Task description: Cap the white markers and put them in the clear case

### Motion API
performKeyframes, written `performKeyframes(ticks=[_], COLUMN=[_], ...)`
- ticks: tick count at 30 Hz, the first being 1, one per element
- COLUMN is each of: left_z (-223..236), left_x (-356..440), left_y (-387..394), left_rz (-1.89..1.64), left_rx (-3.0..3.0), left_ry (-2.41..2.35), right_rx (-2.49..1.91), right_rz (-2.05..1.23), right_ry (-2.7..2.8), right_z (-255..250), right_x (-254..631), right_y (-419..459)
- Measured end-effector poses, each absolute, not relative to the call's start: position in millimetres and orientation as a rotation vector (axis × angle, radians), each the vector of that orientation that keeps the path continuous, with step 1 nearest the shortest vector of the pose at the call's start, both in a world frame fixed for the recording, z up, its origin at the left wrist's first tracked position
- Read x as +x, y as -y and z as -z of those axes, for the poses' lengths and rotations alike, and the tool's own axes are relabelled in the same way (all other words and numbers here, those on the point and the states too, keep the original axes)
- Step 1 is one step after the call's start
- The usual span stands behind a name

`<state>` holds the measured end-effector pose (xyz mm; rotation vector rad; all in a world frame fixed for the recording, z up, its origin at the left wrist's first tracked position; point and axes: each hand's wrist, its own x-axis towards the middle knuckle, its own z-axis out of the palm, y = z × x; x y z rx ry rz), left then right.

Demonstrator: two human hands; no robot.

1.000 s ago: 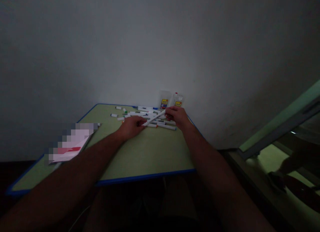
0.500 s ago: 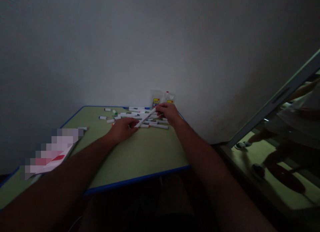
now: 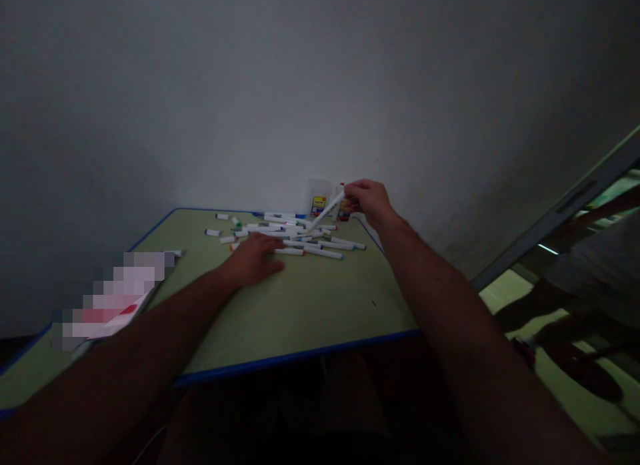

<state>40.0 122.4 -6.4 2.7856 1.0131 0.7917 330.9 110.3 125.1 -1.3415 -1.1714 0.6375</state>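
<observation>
My right hand pinches the upper end of a white marker, held tilted above the pile near the back right of the table. My left hand is palm down at the near edge of the pile, fingers apart, holding nothing. Several white markers with coloured ends lie loosely heaped under and between my hands. Short marker caps are scattered to the left of the heap.
Two clear plastic containers with yellow labels stand against the wall. A white and red sheet, partly pixelated, lies on the left of the green table with a blue rim. Beyond the frame at right, a person is partly visible.
My right hand has lifted the marker up and to the right. My left hand has let go of its lower end and opened over the pile.
</observation>
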Motion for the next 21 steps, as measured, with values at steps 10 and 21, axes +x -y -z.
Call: performKeyframes(ticks=[10, 21], left_z=[1, 3], left_x=[42, 40], left_y=[-117, -120], left_rz=[-0.702, -0.753], left_rx=[2.793, 2.760], left_ry=[-1.042, -1.005], right_rx=[-1.404, -1.504], right_rz=[-0.295, -0.003], right_ry=[1.173, 1.068], right_z=[-181, -211], right_x=[371, 400], right_y=[-142, -169])
